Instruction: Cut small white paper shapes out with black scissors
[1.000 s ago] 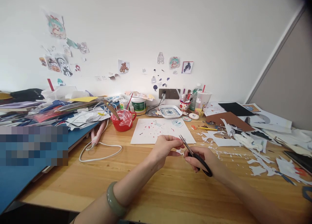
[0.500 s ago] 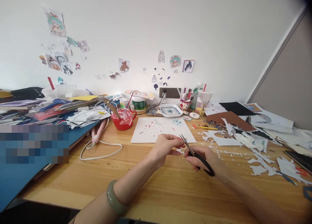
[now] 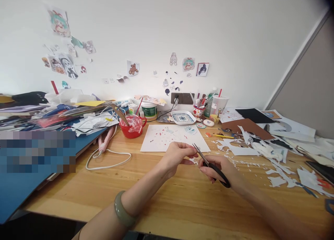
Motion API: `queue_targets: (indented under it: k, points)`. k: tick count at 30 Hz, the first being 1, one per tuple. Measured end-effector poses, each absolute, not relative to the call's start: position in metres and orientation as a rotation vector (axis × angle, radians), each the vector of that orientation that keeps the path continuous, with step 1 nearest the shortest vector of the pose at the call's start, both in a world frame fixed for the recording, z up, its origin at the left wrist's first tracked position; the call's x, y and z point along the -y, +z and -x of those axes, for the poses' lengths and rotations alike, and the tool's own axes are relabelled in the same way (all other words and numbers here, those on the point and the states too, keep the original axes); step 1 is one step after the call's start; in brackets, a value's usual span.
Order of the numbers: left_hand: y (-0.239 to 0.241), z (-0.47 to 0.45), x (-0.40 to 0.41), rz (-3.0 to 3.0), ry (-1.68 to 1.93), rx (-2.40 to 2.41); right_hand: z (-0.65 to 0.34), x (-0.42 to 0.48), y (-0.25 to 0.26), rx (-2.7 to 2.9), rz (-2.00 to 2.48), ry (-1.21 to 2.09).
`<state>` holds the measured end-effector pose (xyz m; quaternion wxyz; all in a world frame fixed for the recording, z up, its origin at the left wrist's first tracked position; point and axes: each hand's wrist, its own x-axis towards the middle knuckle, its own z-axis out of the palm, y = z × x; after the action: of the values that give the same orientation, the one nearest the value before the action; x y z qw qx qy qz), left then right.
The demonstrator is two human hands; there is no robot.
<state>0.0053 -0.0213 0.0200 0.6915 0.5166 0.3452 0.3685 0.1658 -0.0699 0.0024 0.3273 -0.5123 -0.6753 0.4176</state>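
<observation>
Fingers pinched together, my left hand (image 3: 177,154) holds a small white piece of paper (image 3: 193,160), mostly hidden by the fingertips. My right hand (image 3: 221,165) is closed around black-handled scissors (image 3: 218,172). Their narrow blades point up and left, beside my left fingertips; whether they touch the paper I cannot tell. Just behind both hands lies a white sheet (image 3: 156,142) scattered with tiny coloured cutouts.
Paper scraps (image 3: 279,181) litter the table's right side. A red cup (image 3: 132,130) and a pink corded tool (image 3: 105,141) stand to the left. At the back are a square patterned dish (image 3: 183,117) and a lidded drink cup (image 3: 218,106). Piled papers cover the far left.
Both hands stay close together in nearly the same pose. The scissors and right hand have shifted very slightly to the right.
</observation>
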Motion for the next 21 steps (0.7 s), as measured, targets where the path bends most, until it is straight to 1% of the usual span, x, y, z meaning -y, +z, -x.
queue_targets:
  k: [7,14,21]
  points:
    - [0.0196,-0.0041,0.0214,-1.16,0.822,-0.758,-0.1672,0.0679,-0.0014,1.769,1.358,1.08]
    - [0.0199,-0.0046,0.0223,-1.189,0.789,-0.751,-0.1669,0.0665,-0.0047,1.74,1.3,1.177]
    - [0.0199,-0.0049,0.0222,-1.177,0.787,-0.749,-0.1672,0.0663,-0.0044,1.749,1.308,1.16]
